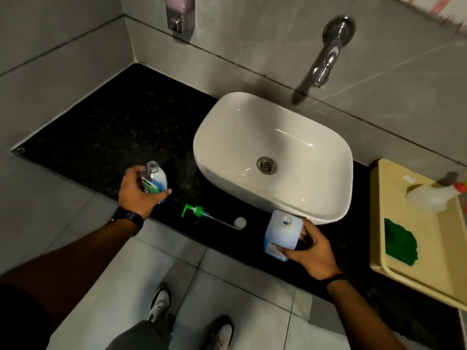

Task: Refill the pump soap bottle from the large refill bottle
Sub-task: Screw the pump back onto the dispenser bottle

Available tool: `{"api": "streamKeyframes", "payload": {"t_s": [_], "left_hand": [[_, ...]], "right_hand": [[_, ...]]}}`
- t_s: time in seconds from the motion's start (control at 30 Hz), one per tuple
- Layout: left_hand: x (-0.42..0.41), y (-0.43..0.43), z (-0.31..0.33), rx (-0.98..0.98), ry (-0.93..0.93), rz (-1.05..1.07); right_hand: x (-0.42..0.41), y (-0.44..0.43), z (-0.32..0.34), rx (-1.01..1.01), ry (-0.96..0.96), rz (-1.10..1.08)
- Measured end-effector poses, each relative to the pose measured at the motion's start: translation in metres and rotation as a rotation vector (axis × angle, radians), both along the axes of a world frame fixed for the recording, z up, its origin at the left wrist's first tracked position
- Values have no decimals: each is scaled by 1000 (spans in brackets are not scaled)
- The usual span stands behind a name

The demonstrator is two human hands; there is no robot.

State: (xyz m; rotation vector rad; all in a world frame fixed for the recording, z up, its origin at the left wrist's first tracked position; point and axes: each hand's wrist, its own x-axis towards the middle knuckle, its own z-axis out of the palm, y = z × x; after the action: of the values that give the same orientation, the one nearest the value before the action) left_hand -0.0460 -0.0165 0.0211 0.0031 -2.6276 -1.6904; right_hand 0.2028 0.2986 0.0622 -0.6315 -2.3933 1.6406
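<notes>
My left hand [137, 190] grips the small clear soap bottle [154, 179], which stands uncapped on the black counter [113, 127] left of the sink. Its green pump head [199, 214] with the long tube lies flat on the counter between my hands, and a small white cap [240, 222] rests at the tube's end. My right hand [312, 251] holds the large pale-blue refill bottle [283, 233] by its side, upright with its mouth open, just in front of the sink.
A white basin [273, 157] sits on the counter under a chrome wall tap [326, 59]. A beige tray [414, 223] on the right holds a spray bottle [429, 195] and a green cloth [400, 245]. A wall dispenser [179, 13] hangs above.
</notes>
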Motion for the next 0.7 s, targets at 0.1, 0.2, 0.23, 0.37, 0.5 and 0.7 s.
{"api": "streamKeyframes", "payload": {"t_s": [0.1,0.2,0.23,0.37,0.5,0.7], "left_hand": [[0,-1,-8,8,-22,-6],[2,-2,-12,25,5,-18],[3,-2,-13,29,11,-23],[6,-3,-16,59,30,-53],[6,-5,-16,53,21,-52],[4,-7,-16,56,0,-55]], "right_hand": [[0,4,-7,-13,20,-16],[3,7,-10,-6,31,-15],[5,7,-11,-5,34,-15],[10,6,-11,-16,41,-16],[16,7,-12,45,75,-77],[17,4,0,271,269,-331]]}}
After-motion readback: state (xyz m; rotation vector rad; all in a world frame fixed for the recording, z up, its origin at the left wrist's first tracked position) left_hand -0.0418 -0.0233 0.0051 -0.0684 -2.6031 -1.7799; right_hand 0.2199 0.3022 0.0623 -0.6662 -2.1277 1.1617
